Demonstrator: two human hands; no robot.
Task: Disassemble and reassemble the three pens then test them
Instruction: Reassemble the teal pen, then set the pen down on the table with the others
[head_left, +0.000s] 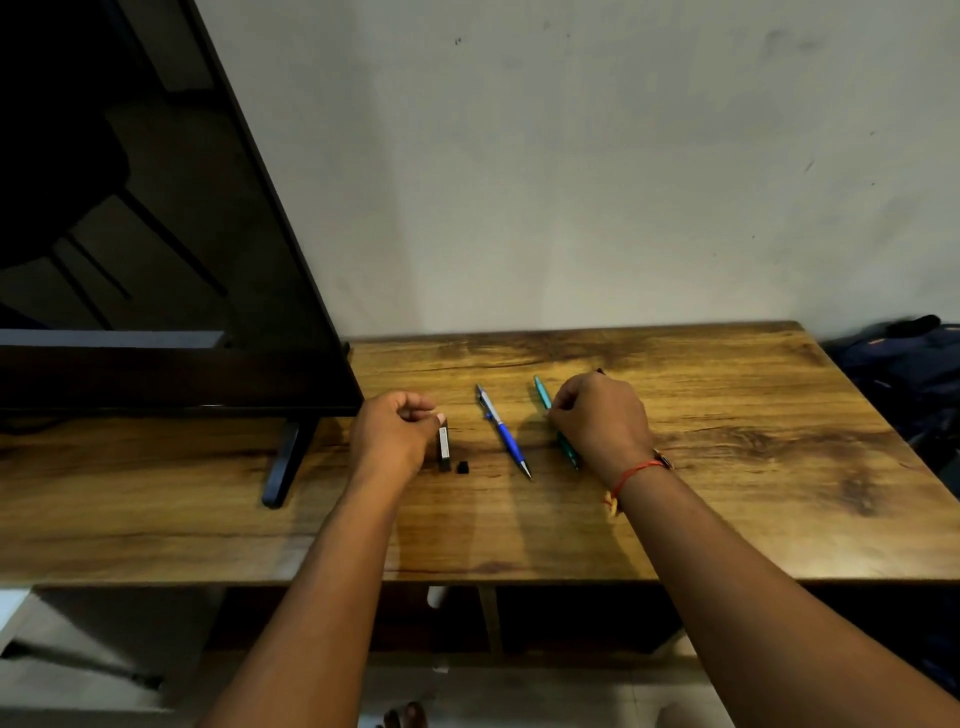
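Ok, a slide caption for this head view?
Left hand at a small upright part, right hand over the teal pen, blue pen lying between on the table.

One head-worn wide-angle view looks forward and steeply down across the table (727, 441), facing the wall (571, 156) behind it. It sits close: the left hand (395, 436) and right hand (602, 421) work mid-frame. The frame edges look slightly bent, probably by the lens.

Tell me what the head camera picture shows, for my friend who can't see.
Two hands work over a wooden table: the left hand touches a black-and-silver piece standing upright, the right hand curls over a teal pen. A blue pen lies between them; a TV stands left.
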